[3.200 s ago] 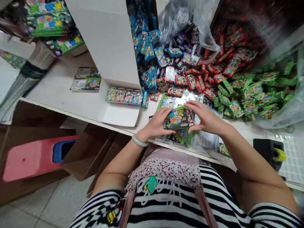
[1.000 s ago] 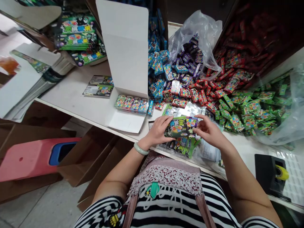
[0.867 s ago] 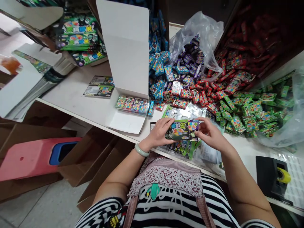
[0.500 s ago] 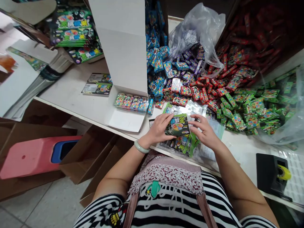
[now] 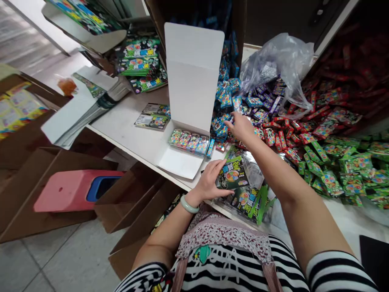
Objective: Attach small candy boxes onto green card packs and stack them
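My left hand point(image 5: 211, 180) grips the left edge of a dark printed packet point(image 5: 237, 174), thumb below and fingers along the top. More packets with bright green strips point(image 5: 261, 202) lie beneath it. My right hand point(image 5: 241, 126) is stretched over the small blue boxes point(image 5: 226, 95), its fingers bent together at the pile's near edge. What the fingertips hold, if anything, is too small to make out. Left of the hands stands a white carton point(image 5: 193, 85) with its lid raised. In it sits a row of small colourful boxes point(image 5: 188, 142).
Purple boxes point(image 5: 267, 97), red boxes point(image 5: 279, 138) and green boxes point(image 5: 343, 170) lie heaped to the right, with a clear plastic bag point(image 5: 282, 61) behind. Flat printed packets point(image 5: 152, 117) rest left of the carton. Below are cardboard boxes point(image 5: 121, 198) and a pink stool point(image 5: 67, 190).
My right hand has left the dark packet and reached forward to the blue boxes. My left hand still holds the packet. The whole view has shifted, with more of the left side showing.
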Tool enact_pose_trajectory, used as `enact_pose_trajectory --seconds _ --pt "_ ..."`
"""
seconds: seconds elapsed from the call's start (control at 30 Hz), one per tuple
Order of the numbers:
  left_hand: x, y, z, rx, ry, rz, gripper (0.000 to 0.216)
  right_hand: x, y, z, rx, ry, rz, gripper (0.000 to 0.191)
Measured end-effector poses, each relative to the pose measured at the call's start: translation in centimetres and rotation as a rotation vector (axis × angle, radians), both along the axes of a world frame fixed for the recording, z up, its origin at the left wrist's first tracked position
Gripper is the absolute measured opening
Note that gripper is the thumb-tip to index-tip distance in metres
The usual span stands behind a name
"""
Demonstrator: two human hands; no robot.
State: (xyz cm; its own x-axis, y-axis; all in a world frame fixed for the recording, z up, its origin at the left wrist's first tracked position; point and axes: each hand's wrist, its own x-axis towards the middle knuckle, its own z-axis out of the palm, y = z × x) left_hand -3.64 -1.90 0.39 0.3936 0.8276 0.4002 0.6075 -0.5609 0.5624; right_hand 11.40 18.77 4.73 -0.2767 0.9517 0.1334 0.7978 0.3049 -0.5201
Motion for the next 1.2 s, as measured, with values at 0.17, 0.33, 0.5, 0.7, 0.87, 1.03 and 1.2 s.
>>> enact_pose_trajectory --seconds 0.17,0.33,0.5,0.7,0.87,1.03,1.2 --pt "-0.9 0.2 -0.4 0.015 -0.021 0.031 0.11 -2.5 4.2 -0.6 -0.194 0.074 -0.195 0.049" --pt "-1.5 0.5 -0.8 -0.007 -0.034 0.048 0.109 2.6 2.3 -1.3 -0.305 0.465 -0.162 0.034" --pt "-1.4 0.9 -0.5 0.018 -0.032 0.05 0.106 8.9 -4.3 -0.4 -0.441 0.85 -0.049 0.045" --pt "-0.9 1.0 -0.1 0.039 0.016 0.003 0.106 14.5 -10.1 1.0 -0.406 0.899 -0.103 0.044" --pt "0.3 0.8 0.0 0.06 0.071 -0.05 0.106 17.0 -12.8 3.3 -0.158 0.662 -0.015 0.029" --pt "2.2 1.1 0.2 0.07 0.106 -0.159 0.106 15.1 -15.1 3.7 -0.106 0.424 0.048 0.019" --pt "2.8 1.2 -0.1 0.075 0.124 -0.175 0.107 13.8 -16.4 2.2 0.012 0.346 0.065 0.013"
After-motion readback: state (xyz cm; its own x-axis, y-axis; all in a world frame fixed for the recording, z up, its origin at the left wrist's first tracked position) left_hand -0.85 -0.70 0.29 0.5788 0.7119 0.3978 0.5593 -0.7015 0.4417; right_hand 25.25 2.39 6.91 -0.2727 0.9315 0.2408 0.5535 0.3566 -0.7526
